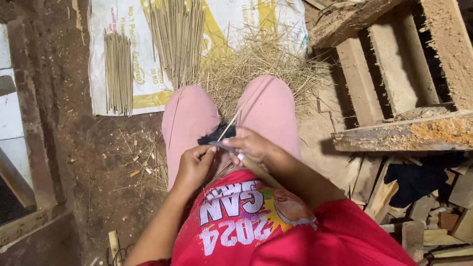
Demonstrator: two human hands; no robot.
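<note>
over the lap, the right hand (251, 145) grips a small blade (221, 146) against a thin stick (229, 123); the left hand (194, 165) pinches the stick's near end.

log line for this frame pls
left hand: grips thin stick | right hand: holds blade on stick | sack: stick bundles
</note>
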